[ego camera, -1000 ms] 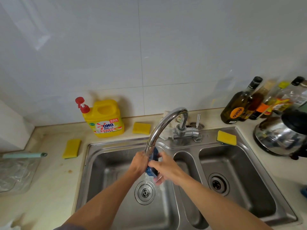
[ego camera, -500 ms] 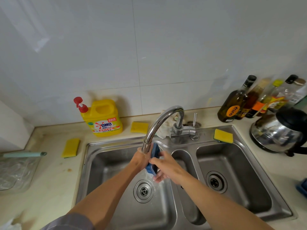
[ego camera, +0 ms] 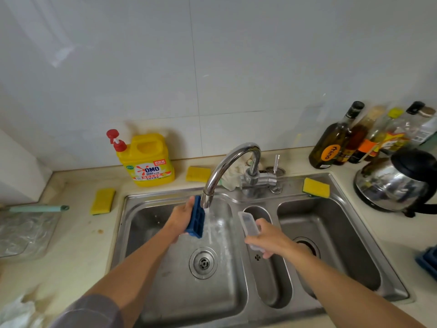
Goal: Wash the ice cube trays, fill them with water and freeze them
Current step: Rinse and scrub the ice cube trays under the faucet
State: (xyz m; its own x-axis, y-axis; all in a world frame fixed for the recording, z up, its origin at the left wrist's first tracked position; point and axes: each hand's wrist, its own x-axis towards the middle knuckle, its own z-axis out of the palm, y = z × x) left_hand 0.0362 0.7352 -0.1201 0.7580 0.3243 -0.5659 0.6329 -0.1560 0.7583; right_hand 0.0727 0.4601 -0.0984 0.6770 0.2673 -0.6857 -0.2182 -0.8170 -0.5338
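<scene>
Hands have split: right hand (ego camera: 267,237) now over narrow middle basin of sink (ego camera: 246,268), fingers curled round a clear plastic piece (ego camera: 248,223). Water runs from faucet (ego camera: 222,170); left hand (ego camera: 181,217) grips blue ice tray (ego camera: 195,217) on edge, touching the stream, above left basin.

Soft even daylight; wide-angle edge distortion

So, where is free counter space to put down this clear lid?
Bare counter lies left of the sink, in front of the leftmost yellow sponge. A narrower strip lies right of the sink, in front of the kettle. The back right corner is crowded with bottles.
</scene>
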